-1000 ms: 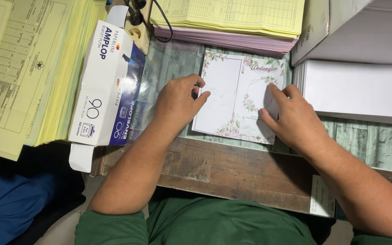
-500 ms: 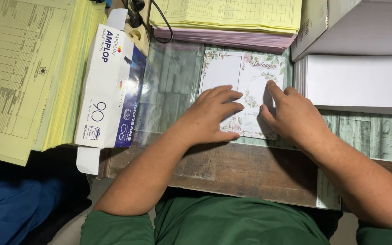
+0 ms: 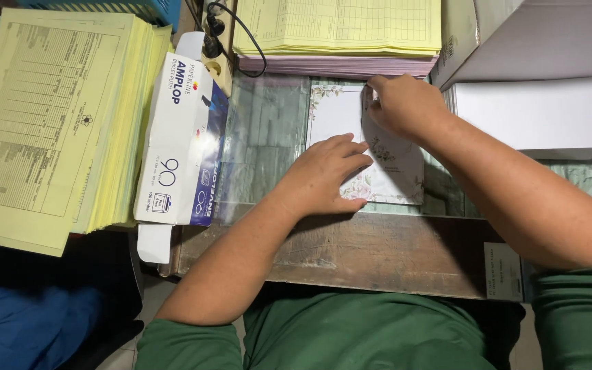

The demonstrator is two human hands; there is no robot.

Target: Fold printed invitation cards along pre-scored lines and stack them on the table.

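A white card with a floral border [image 3: 340,113] lies on the wooden desk [image 3: 378,253] in front of me. My left hand [image 3: 323,175] rests flat on the card's lower middle, fingers spread, pressing it down. At the card's top edge my right hand [image 3: 405,103] has its fingertips curled over the paper near the centre fold. Whether the right fingers pinch the card or only press it is hidden by the hand itself.
A white and blue envelope box [image 3: 183,137] lies left of the card. A thick pile of yellow forms [image 3: 49,116] sits further left, another yellow and pink stack [image 3: 340,31] lies behind. White boxes [image 3: 536,113] stand at the right. A power strip with a black cable [image 3: 217,41] is at the back.
My right hand has moved from the card's right edge up to its top middle. My left hand slid right onto the card's lower centre. The card looks narrower, folded over.
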